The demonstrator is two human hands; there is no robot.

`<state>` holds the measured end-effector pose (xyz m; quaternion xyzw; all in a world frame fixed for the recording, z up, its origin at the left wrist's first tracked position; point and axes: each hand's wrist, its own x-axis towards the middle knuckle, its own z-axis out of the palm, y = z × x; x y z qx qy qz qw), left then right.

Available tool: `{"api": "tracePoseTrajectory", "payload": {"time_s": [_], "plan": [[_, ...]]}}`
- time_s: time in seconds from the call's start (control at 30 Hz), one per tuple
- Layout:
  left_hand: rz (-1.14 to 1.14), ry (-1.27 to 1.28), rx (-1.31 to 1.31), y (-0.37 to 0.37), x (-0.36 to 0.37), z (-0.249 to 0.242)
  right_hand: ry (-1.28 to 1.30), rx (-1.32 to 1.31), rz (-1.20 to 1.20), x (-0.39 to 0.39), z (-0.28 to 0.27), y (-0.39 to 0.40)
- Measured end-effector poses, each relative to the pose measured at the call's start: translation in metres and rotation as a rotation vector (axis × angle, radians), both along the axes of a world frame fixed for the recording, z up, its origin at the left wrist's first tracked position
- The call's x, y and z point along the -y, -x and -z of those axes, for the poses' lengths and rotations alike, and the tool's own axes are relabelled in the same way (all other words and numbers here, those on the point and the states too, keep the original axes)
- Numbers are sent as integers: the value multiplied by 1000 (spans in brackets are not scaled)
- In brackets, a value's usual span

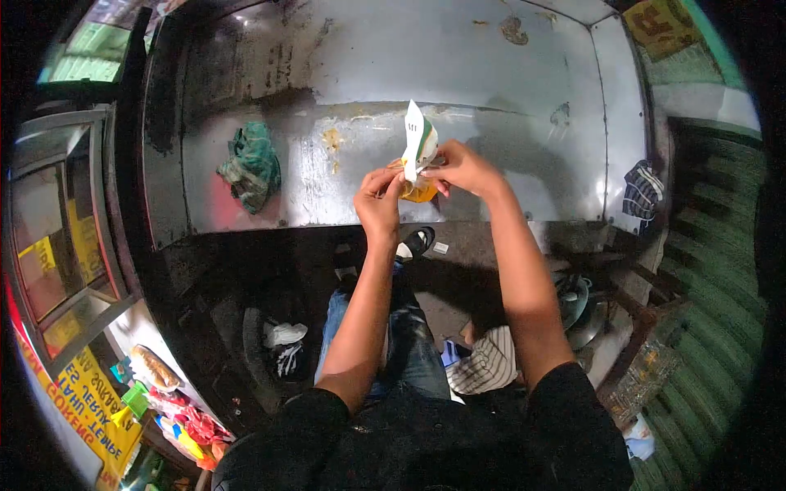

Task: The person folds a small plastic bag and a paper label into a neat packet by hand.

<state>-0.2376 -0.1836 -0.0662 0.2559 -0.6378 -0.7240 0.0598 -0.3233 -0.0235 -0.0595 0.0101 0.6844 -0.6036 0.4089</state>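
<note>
Both hands are together over the front part of a grey metal counter (524,176). Between them stands a soft pouch (419,139), its upper part white with a green band. Something yellow-orange shows at its lower end, between and below the fingers. My left hand (379,200) pinches the pouch's left edge with thumb and fingers. On the other side, my right hand (468,169) has its fingers closed on the pouch's right edge. The fingers partly cover the pouch, and I cannot make out whether it is torn or sealed.
A crumpled green cloth (252,168) lies on the counter's left. Over its right end hangs a dark striped cloth (642,192). Metal walls enclose the counter's sides. Below are a striped cloth (485,364) and pans (577,307); colourful packets (192,425) sit lower left.
</note>
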Motion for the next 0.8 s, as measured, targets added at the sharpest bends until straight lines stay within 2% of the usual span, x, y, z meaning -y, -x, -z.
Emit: {"api": "tracePoseTrajectory", "payload": {"time_s": [0.07, 0.17, 0.27, 0.37, 0.47, 0.57, 0.67, 0.8], "plan": [[-21, 10, -19, -3, -3, 4, -2, -40, -138, 2, -18, 12], [-73, -21, -17, -3, -8, 4, 81, 32, -207, 3, -22, 22], [-111, -43, -17, -3, -12, 6, 40, 83, -219, 2, -12, 27], [-140, -59, -6, -5, -16, 2, 31, 50, -338, 5, -33, 34], [-168, -83, -26, -6, -20, 3, -30, -31, -414, 2, -2, 34], [-173, -80, -25, -6, -19, 7, -128, -107, -479, 12, -31, 29], [-153, -26, -11, -7, -18, 7, -113, -226, -409, 9, -22, 21], [-177, 151, -32, -9, -21, 8, -140, -253, -328, 9, -32, 16]]}}
